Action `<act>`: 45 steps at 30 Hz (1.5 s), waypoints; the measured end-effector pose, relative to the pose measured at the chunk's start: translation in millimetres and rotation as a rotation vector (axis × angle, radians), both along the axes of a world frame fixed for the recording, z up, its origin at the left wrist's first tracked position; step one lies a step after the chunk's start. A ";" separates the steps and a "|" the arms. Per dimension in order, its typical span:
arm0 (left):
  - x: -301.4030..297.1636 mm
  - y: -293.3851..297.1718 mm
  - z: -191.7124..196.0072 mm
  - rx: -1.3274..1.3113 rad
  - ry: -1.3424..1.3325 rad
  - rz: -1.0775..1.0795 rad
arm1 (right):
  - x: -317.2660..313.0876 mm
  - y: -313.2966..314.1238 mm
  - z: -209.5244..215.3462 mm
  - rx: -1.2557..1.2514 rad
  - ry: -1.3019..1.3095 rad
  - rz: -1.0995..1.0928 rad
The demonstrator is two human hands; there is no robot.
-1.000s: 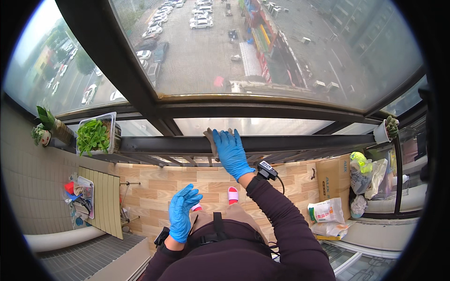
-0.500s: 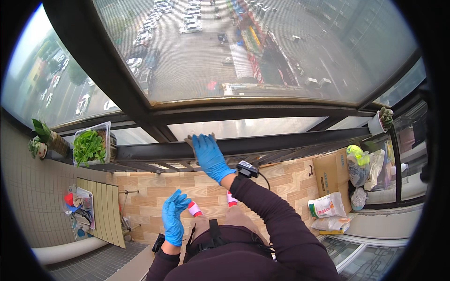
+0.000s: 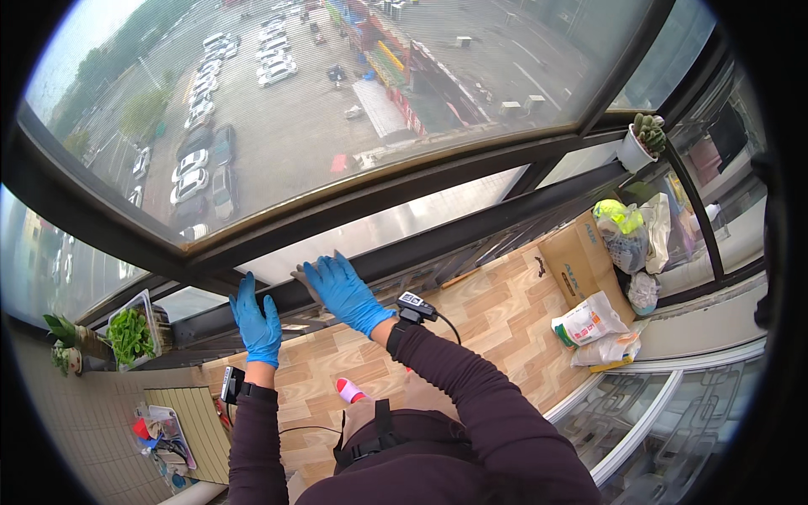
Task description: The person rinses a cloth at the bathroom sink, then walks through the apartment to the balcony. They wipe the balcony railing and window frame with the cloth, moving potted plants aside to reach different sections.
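Observation:
My right hand [image 3: 349,295], in a blue disposable glove, is pressed palm down on the black railing ledge [image 3: 471,227] below the window. Under its fingers is a greyish cloth [image 3: 308,283], mostly covered by the glove; only its edges stick out. My left hand [image 3: 258,326], gloved in the same blue, is raised at the ledge to the left. Its fingers are spread and it holds nothing; whether the fingertips touch the rail I cannot tell. A strapped-on black device sits at each wrist.
A tub of green seedlings [image 3: 133,337] and potted plants [image 3: 71,345] stand at the ledge's left end, a potted cactus [image 3: 644,141] at its right. Below on the right are a cardboard box [image 3: 585,257] and white bags [image 3: 589,320]. A slatted stand [image 3: 198,433] is at lower left.
My left hand has risen from near my waist to the ledge. My right hand with the cloth has shifted slightly left along the rail, and the view has turned.

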State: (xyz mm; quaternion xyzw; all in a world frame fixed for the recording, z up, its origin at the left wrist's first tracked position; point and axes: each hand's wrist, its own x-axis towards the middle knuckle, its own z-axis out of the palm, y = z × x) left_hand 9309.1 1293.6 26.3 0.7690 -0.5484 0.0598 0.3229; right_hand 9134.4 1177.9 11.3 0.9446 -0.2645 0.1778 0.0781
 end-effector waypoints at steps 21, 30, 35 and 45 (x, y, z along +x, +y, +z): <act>-4.9 -16.9 -29.1 0.153 -0.270 0.128 | -320.3 -166.4 16.6 0.141 0.005 -0.308; -2.3 -19.0 -32.5 0.135 -0.334 0.139 | -235.8 -110.4 3.6 0.116 -0.193 -0.150; 1.5 -17.7 -31.4 0.164 -0.252 0.147 | -243.0 -123.3 12.1 0.125 -0.055 -0.019; 6.1 -15.5 -30.8 0.216 -0.214 0.140 | -373.6 -189.2 7.5 -0.089 0.263 -0.339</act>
